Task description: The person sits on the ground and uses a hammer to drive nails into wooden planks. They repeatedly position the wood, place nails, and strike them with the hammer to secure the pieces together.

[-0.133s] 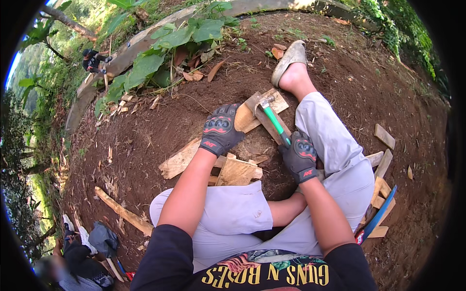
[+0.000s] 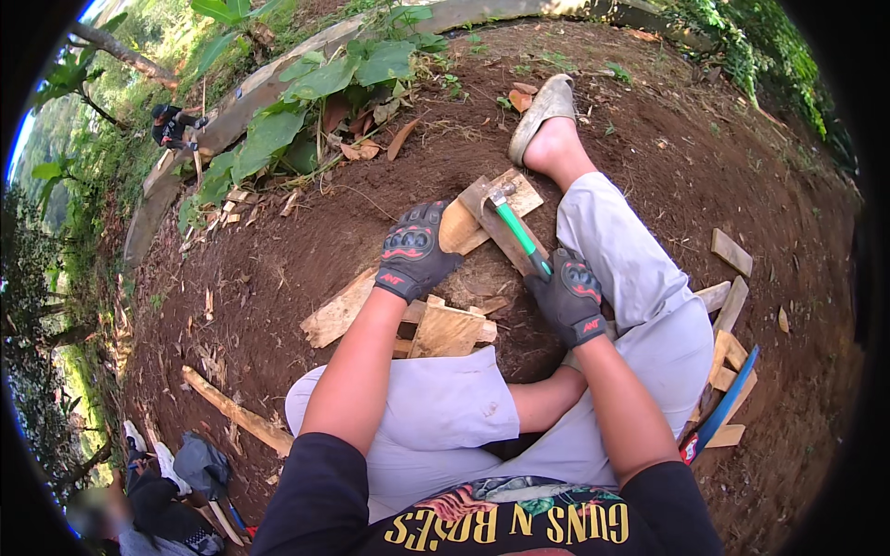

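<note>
Left hand (image 2: 414, 248): back up, against the pale plank (image 2: 461, 225), probably to steady it; my fingertips are hidden, so I cannot tell how far they close.
Right hand (image 2: 567, 289): fingers curled around the lower handle of the hammer (image 2: 519, 230), likely for control.
Hammer: over the dark board (image 2: 501, 233), head toward its far end.
Dark board: crosses the pale plank, which apparently supports it.
Wood scraps (image 2: 450, 331): beside my left leg (image 2: 436, 394), within reach.
</note>
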The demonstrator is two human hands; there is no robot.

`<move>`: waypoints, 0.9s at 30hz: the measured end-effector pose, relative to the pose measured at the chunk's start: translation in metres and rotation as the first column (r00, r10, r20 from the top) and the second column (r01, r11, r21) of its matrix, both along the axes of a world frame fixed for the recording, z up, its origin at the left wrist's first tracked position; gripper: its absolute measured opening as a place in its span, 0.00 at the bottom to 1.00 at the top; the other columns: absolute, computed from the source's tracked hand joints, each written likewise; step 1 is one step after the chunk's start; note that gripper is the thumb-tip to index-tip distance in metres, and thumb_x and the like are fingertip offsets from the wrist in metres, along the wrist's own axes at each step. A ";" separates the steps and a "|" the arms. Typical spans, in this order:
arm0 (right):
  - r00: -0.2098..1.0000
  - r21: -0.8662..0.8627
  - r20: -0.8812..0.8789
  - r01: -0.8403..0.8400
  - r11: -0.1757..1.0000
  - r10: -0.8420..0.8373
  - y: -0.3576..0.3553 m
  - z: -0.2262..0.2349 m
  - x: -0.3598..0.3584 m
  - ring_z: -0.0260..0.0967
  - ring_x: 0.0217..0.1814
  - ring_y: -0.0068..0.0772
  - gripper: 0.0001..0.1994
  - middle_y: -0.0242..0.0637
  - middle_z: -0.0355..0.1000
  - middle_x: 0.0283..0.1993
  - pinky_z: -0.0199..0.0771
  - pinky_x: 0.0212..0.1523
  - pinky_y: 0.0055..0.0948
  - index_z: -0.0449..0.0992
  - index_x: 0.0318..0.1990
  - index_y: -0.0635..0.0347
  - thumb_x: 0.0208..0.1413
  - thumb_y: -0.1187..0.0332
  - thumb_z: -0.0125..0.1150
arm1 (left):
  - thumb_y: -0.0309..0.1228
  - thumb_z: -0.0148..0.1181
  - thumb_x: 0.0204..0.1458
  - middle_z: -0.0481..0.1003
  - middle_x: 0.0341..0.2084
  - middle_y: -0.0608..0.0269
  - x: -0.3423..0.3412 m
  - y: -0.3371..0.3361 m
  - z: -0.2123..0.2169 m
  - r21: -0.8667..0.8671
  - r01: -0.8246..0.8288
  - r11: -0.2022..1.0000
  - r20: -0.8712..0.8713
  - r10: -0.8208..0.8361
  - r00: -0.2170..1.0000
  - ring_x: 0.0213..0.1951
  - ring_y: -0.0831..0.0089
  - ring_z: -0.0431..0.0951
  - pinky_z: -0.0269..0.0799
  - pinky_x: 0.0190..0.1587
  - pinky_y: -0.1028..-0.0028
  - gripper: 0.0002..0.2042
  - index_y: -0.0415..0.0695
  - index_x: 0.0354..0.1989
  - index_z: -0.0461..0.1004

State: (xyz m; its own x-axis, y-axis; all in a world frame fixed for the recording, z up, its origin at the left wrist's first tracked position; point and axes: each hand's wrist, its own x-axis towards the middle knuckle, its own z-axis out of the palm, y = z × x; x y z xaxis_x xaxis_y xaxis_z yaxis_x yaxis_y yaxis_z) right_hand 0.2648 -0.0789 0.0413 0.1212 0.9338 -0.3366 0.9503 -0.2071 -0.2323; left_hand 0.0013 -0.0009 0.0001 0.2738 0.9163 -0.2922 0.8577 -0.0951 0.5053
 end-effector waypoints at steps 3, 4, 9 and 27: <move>0.999 0.016 -0.040 0.030 0.999 -0.029 0.002 -0.002 0.008 0.79 0.51 0.64 0.23 0.59 0.79 0.47 0.78 0.52 0.57 0.79 0.49 0.65 0.63 0.51 0.67 | 0.45 0.78 0.48 0.70 0.70 0.47 -0.002 0.001 -0.012 0.050 0.011 0.999 0.034 -0.013 0.999 0.72 0.47 0.69 0.66 0.74 0.53 0.45 0.46 0.76 0.65; 0.999 0.037 -0.037 0.036 0.999 -0.035 0.003 -0.004 0.009 0.79 0.51 0.64 0.22 0.59 0.79 0.47 0.78 0.52 0.57 0.80 0.49 0.65 0.63 0.51 0.67 | 0.45 0.78 0.49 0.70 0.70 0.47 -0.003 0.002 -0.016 0.068 0.015 0.998 0.054 -0.019 0.998 0.72 0.47 0.69 0.66 0.74 0.54 0.45 0.47 0.76 0.66; 1.000 0.153 -0.002 -0.014 0.988 0.015 -0.001 -0.016 0.015 0.78 0.50 0.63 0.21 0.58 0.79 0.47 0.78 0.51 0.56 0.80 0.48 0.64 0.64 0.52 0.66 | 0.44 0.77 0.51 0.70 0.70 0.47 0.002 0.003 -0.017 0.075 0.039 0.996 0.076 -0.044 0.996 0.72 0.46 0.67 0.62 0.76 0.52 0.43 0.48 0.76 0.66; 0.983 0.312 0.181 -0.042 0.949 -0.016 0.038 -0.073 0.019 0.84 0.48 0.46 0.15 0.47 0.83 0.48 0.81 0.49 0.48 0.83 0.48 0.59 0.67 0.62 0.51 | 0.45 0.77 0.51 0.69 0.72 0.43 -0.021 0.035 -0.027 0.175 -0.024 0.984 0.009 0.022 1.000 0.75 0.46 0.66 0.60 0.77 0.52 0.44 0.42 0.77 0.65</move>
State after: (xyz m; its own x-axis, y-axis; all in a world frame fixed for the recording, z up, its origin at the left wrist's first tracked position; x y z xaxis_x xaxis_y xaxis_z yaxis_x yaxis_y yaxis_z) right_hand 0.2836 -0.0410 -0.0319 0.1392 0.9903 -0.0008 0.9844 -0.1385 -0.1089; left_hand -0.0194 0.0342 -0.0268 0.2535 0.9592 -0.1254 0.8574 -0.1628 0.4882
